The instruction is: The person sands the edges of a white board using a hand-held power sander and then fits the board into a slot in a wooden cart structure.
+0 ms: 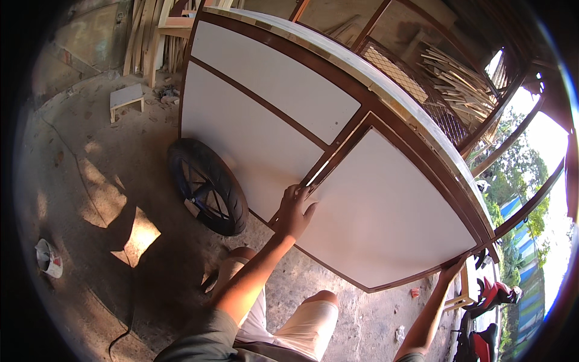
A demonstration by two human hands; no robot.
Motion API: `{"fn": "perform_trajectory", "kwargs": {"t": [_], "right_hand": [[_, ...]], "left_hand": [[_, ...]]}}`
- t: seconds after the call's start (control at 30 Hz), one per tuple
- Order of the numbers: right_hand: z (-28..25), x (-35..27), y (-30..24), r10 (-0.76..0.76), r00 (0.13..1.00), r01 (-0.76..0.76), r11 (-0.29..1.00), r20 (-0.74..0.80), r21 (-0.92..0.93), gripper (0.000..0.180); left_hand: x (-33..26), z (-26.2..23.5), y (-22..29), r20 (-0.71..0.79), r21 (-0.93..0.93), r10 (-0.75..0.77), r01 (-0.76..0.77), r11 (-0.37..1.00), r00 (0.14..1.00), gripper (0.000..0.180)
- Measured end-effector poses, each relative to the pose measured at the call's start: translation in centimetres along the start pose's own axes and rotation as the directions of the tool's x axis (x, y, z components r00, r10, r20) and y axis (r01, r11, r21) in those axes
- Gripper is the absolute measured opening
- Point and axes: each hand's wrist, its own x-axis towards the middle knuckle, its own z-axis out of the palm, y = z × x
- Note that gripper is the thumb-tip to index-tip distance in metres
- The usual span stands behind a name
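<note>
A white door panel (386, 211) with a brown frame sits in the side of a large white-and-brown cart (265, 66). Along its left edge a narrow gap shows between the panel and the cart's frame. My left hand (294, 214) grips that left edge, its fingers curled over the brown strip and its thumb against the white face. At the panel's lower right corner, my right hand (452, 268) holds the edge; its fingers are partly hidden there. Left of the panel, a black spoked wheel (208, 187) stands against the cart's side.
A small white-topped stool (126, 99) stands on the concrete floor near leaning timber (142, 39). At the lower left are a bucket (49, 258) and a dark cable (129, 301). Wood strips (458, 78) are heaped behind the cart. A red-and-black motorcycle (488, 301) is at right.
</note>
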Motion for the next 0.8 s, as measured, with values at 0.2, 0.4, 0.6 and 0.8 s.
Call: {"fn": "perform_trajectory", "kwargs": {"t": [0.2, 0.4, 0.6, 0.8], "right_hand": [[-1.2, 0.6, 1.4, -0.096, 0.995, 0.09, 0.985, -0.031, -0.15, 0.04], [-2.6, 0.1, 0.9, -0.08, 0.993, 0.092, 0.986, 0.088, -0.139, 0.064], [0.7, -2.3, 0.0, -0.013, 1.0, 0.012, 0.999, 0.029, 0.034, 0.058], [-2.3, -1.2, 0.9, 0.024, 0.992, -0.04, 0.99, 0.121, 0.132, 0.057]], "left_hand": [[-0.9, 2.0, 0.8, -0.119, 0.006, -0.004, 0.005, 1.0, 0.993, 0.063], [-0.8, 2.1, 1.6, -0.088, -0.031, -0.028, 0.025, 0.999, 0.996, 0.062], [-2.4, 0.5, 2.3, -0.084, -0.034, 0.027, -0.03, 0.999, 0.996, 0.068], [-6.9, -3.0, 3.5, -0.055, 0.033, 0.06, -0.058, 0.998, 0.997, 0.07]]}}
